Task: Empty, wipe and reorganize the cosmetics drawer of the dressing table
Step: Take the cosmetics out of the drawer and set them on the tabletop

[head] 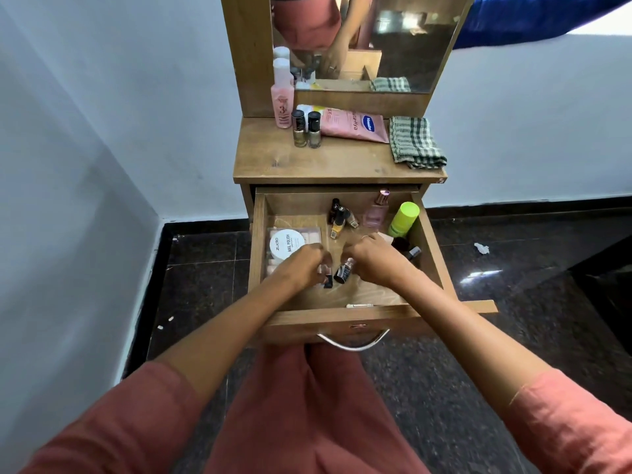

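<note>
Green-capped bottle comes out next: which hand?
Right. The green-capped bottle stands by the right wall of the drawer, just beyond the right hand; the left hand is across by the white jar. Both hands hold small bottles.

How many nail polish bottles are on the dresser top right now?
2, upright, side by side: left nail polish bottle in front of the pink bottle, right nail polish bottle beside the pink tube. None looks hidden there.

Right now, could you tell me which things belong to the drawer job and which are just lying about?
Job: drawer, left-held polish, right-held polish, zudio tub, green-capped bottle, checked cloth, Vaseline tube.
Lying about: white scrap on floor, blue fabric.
</note>
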A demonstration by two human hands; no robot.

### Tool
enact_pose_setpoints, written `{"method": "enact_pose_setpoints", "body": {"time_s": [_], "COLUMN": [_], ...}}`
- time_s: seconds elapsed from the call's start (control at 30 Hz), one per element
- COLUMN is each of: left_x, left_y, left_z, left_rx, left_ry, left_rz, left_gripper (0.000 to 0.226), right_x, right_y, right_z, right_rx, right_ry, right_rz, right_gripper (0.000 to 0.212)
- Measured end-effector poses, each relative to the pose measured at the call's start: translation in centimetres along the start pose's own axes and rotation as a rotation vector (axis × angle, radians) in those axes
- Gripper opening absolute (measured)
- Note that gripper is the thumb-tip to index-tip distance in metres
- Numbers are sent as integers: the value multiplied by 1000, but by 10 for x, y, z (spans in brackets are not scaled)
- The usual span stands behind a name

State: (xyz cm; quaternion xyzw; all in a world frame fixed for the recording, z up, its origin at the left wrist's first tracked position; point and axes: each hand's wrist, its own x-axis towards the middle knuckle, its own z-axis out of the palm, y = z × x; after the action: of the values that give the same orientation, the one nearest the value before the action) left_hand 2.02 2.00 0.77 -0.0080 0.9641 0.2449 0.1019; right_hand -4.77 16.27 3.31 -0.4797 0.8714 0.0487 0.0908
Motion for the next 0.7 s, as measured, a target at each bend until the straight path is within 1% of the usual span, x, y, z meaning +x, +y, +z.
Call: {"method": "enact_pose_setpoints", "body": {"time_s": [0.1, 0.17, 0.23, 0.37, 0.5, 0.6, 0.7], "left_x": [1, 2, 3, 5, 7, 9, 9], "left_y": [1, 3, 3, 2, 2, 2, 2], "left_z": [4, 8, 11, 13, 12, 13, 13], "left_rx": [80, 203, 311, 366, 367, 355, 300], "left_ry": [-11, -41, -47, -22, -7, 17, 46], "left_rz": [6, 3, 13, 28, 44, 50, 40], "left_gripper": [42, 56, 64, 69, 68, 65, 61], "right_x": [2, 4, 5, 6, 9, 8, 8], "right_y": [-2, -4, -7, -9, -9, -6, 0], "right_z": [5, 7, 9, 14, 14, 14, 14], "right_rx": [-102, -143, -173, -221, -229, -189, -122], "right_ry": [-11, -17, -39, -49, -56, -20, 30], "right_rz": [-15, -55, -94, -124, -139, -165, -176], "right_gripper": [37, 39, 41, 39, 37, 32, 34]}}
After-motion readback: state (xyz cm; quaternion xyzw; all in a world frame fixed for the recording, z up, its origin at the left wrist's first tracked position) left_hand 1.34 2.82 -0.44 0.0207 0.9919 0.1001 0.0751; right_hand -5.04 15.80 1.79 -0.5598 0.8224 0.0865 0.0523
